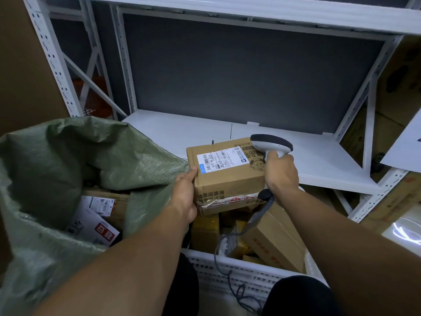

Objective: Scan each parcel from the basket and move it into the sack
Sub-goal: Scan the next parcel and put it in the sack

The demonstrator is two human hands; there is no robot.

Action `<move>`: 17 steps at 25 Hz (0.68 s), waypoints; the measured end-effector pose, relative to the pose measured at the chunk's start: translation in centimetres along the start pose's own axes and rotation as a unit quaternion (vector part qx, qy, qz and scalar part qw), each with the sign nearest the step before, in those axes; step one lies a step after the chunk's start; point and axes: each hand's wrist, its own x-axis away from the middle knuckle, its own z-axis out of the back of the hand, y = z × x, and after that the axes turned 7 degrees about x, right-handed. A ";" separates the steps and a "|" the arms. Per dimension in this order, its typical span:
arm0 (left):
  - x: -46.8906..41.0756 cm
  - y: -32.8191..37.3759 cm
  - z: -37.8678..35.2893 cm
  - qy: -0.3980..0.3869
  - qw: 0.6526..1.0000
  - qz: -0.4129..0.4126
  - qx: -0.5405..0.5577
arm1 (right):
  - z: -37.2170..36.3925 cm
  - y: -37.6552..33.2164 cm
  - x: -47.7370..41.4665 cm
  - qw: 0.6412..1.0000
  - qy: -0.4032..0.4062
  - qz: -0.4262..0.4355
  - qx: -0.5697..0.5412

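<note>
A cardboard parcel (227, 179) is being held above the white basket (262, 274), just in front of the edge of the shelf (319, 160), with its white shipping label (222, 159) turned upward. Its left end is being gripped by the left hand (185, 195): the thumb is being pressed on the top edge, and the fingers are probably curled underneath, though they are being hidden by the box. A handheld scanner (271, 144) is being clasped by the right hand (281, 172), with the fingers wrapped round its grip. Its head is being held over the parcel's right end, pointing leftward across the top. A grey cable (259, 212) is hanging from the base of the grip down into the basket and over its front wall. More boxes (275, 242) are lying in the basket below. To the left, the green woven sack (57, 156) is standing open just beside the basket, and several labelled packages (98, 215) are lying inside it.
</note>
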 end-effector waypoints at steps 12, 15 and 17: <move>-5.2 -4.8 -1.4 0.003 0.999 0.053 -0.007 | -2.2 3.2 -3.9 0.999 0.003 -0.032 -0.028; -7.3 -6.4 -1.3 0.013 0.999 0.048 0.005 | -3.2 4.1 -5.5 0.999 0.015 -0.031 -0.037; -8.0 -7.1 -1.5 0.023 0.999 0.041 0.024 | -3.8 4.2 -6.4 0.998 0.017 -0.027 -0.045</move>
